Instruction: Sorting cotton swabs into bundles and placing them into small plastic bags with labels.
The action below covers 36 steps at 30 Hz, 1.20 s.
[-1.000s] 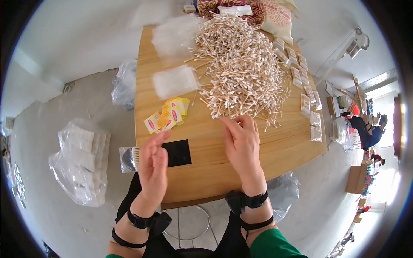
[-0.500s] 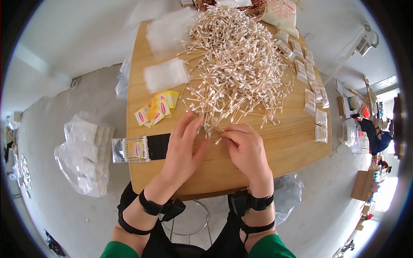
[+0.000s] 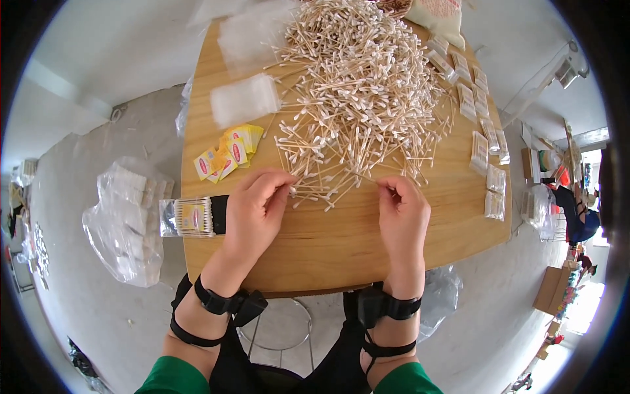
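A large heap of cotton swabs [image 3: 367, 85] with wooden sticks and white tips covers the far middle of the table, with looser ones along its near edge. At that edge, my right hand [image 3: 403, 210] is closed, thumb and fingers pinching the end of a cotton swab [image 3: 362, 176]. To its left, my left hand [image 3: 252, 209] has its fingers drawn together on the swabs at the heap's near left; its fingertips appear to pinch one, partly hidden. Beside my left hand lies a clear pack of swabs [image 3: 195, 217] with a yellow label, on a black strip [image 3: 219, 214].
Yellow and white cards [image 3: 226, 156] lie fanned at the left, below a stack of clear bags [image 3: 244, 101]. Filled swab packs [image 3: 479, 152] line the right table edge. A cloth sack [image 3: 438, 18] stands at the far right. A plastic bag of packs [image 3: 128, 220] rests on the floor.
My hands have moved apart, the left one going left and closing, the right one going right with a swab. Swabs at the near edge have shifted. The view has tilted slightly.
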### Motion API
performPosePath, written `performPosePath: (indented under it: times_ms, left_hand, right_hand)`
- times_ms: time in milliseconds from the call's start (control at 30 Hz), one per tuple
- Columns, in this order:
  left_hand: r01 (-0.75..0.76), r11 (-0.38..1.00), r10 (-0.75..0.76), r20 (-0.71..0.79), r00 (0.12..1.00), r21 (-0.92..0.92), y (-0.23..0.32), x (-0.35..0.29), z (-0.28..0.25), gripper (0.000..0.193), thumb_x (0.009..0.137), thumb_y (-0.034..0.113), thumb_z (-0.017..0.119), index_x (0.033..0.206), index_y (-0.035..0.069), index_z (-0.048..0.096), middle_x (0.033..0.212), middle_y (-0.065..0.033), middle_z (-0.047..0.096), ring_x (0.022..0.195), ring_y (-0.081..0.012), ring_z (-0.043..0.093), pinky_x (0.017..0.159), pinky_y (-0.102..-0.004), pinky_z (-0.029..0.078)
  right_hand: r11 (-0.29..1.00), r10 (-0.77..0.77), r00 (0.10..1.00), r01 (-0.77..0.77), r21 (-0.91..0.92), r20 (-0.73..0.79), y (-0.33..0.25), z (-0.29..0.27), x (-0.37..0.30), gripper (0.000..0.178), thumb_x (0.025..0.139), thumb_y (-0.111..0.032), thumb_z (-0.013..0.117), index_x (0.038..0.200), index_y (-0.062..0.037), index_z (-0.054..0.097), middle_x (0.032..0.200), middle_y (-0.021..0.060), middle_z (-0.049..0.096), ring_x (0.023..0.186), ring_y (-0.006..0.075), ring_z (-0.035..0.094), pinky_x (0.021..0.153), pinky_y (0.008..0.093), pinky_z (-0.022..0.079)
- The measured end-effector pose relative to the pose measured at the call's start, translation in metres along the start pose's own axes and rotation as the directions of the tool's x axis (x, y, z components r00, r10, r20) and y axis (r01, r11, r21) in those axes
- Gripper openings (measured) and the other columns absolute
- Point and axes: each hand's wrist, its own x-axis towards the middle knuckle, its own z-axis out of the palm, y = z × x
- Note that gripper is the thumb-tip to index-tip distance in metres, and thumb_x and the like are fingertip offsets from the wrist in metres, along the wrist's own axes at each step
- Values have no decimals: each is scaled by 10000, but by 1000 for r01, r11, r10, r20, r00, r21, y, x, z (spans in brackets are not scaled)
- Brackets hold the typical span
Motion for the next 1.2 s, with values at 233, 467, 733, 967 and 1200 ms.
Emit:
performPosePath:
  times_ms: [233,467,733,967,1200]
  left_hand:
    - [-244,959,236,72,969,147,9,4,-11,161,814,-5,773,959,53,732,887,-71,704,788,-269,669,668,-379,536]
    - [-331,928,243,391,888,174,10,-11,-15,193,788,113,811,965,105,735,873,-25,670,846,-241,656,696,-375,520]
    - [-63,972,16,206,979,227,10,-16,-6,176,769,114,840,868,64,703,831,-64,659,784,-288,647,700,-391,536]
    - [-145,962,96,211,973,232,6,-13,-15,138,782,59,808,839,51,682,839,-80,643,802,-309,627,701,-411,518]
    - [-225,951,146,335,931,211,0,-11,-39,138,791,66,805,850,51,681,866,-80,637,814,-313,620,719,-417,513]
  right_hand:
    - [964,152,987,-134,231,-60,-4,-25,5,72,937,28,709,1001,-3,717,818,15,682,713,77,584,667,245,497]
    - [795,324,939,-336,505,114,-13,-38,6,83,940,54,700,1015,23,716,919,7,689,827,63,607,774,206,487]
    - [880,247,860,-392,268,446,-19,-27,-1,80,914,34,725,992,15,722,822,-2,696,764,79,637,698,236,516]
    - [979,137,874,-192,72,466,-25,-16,-4,135,884,-8,717,1018,-8,706,866,142,731,762,248,701,703,337,546]
    - [995,100,867,-92,-40,488,-27,-18,-3,105,855,-22,690,959,-13,699,933,157,704,875,370,667,755,419,536]
